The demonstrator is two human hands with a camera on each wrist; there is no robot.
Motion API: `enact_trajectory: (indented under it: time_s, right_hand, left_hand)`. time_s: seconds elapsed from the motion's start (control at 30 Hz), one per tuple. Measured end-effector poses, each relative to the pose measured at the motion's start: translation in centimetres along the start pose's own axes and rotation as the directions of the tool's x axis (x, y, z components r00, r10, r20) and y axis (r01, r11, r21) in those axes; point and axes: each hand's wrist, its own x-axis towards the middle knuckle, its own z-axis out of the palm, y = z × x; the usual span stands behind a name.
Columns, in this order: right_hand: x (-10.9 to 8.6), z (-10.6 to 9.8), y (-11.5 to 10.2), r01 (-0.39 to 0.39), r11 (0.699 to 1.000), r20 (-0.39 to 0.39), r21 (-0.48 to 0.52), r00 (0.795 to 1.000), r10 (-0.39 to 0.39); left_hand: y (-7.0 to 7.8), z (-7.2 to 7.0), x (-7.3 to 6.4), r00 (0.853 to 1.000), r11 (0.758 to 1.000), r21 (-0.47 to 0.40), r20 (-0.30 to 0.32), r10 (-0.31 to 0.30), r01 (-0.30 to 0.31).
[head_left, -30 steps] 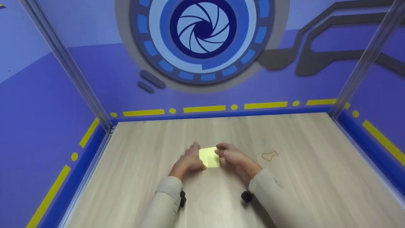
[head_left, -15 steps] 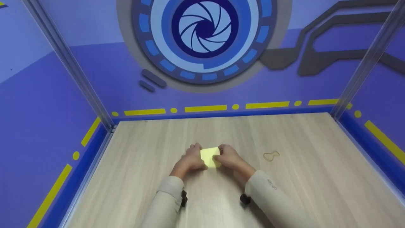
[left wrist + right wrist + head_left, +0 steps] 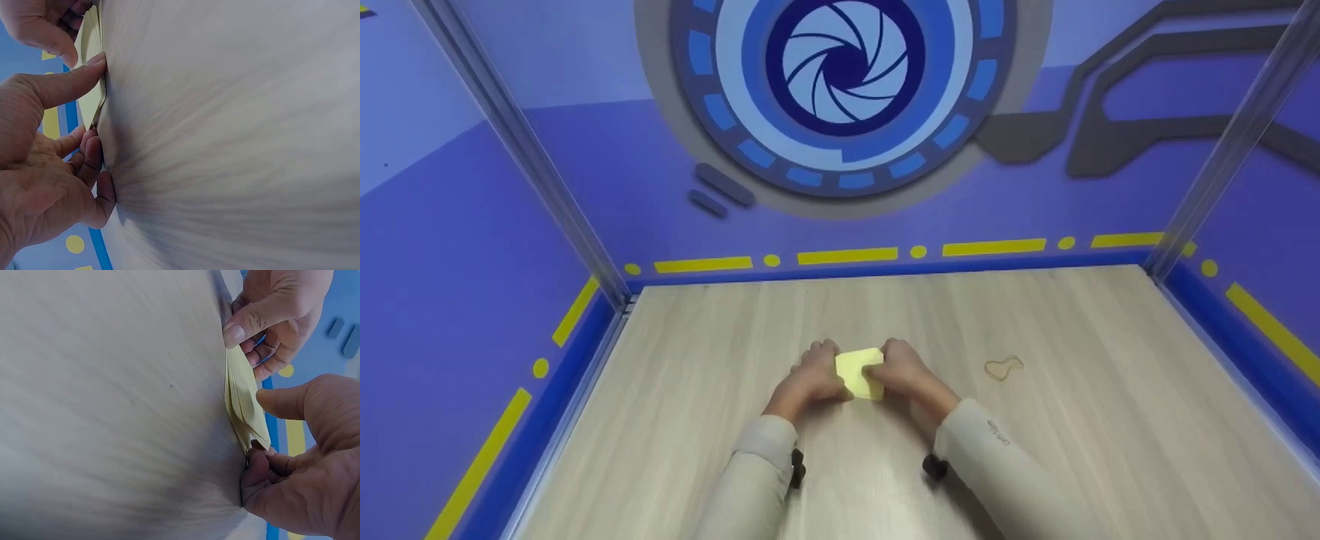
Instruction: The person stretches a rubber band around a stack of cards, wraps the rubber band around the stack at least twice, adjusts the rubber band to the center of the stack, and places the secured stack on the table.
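A small stack of pale yellow paper sheets (image 3: 856, 377), like sticky notes, lies low over the table between my hands. My left hand (image 3: 810, 379) holds its left side, the thumb (image 3: 84, 76) on the near corner and the fingers beyond the edge. My right hand (image 3: 906, 373) pinches the right side, its thumb (image 3: 281, 402) on the upper face and its fingers at the edge beneath. In the right wrist view the sheets (image 3: 243, 391) fan slightly apart and bend up on that side. The undersides of the sheets are hidden.
A thin tan rubber band (image 3: 997, 379) lies on the wooden table (image 3: 1080, 450), right of my right hand. Blue printed walls (image 3: 840, 225) enclose the table at the back and both sides, with metal posts (image 3: 544, 172) in the corners.
My right hand has come in leftward, its thumb now on the face of the paper stack and its fingers at the right edge. That edge has lifted slightly. The left hand has barely moved.
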Motion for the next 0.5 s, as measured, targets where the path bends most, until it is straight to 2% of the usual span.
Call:
enact_trajectory:
  time_s: [0.2,0.27,0.5]
  right_hand:
    - [-0.5,0.21,0.05,0.06,0.986,-0.042,-0.158,0.997,-0.067]
    - [-0.53,0.22,0.09,0.067,0.981,-0.04,-0.184,0.996,-0.075]
    - [-0.04,-0.2,0.0,0.007,0.997,-0.009,-0.083,1.0,-0.008]
  left_hand:
    - [0.01,0.15,0.07,1.0,1.0,-0.002,-0.005,0.005,-0.005]
    - [-0.05,0.23,0.13,1.0,1.0,-0.007,-0.005,0.01,-0.01]
    - [-0.11,0.05,0.16,1.0,1.0,-0.004,0.009,-0.005,0.005]
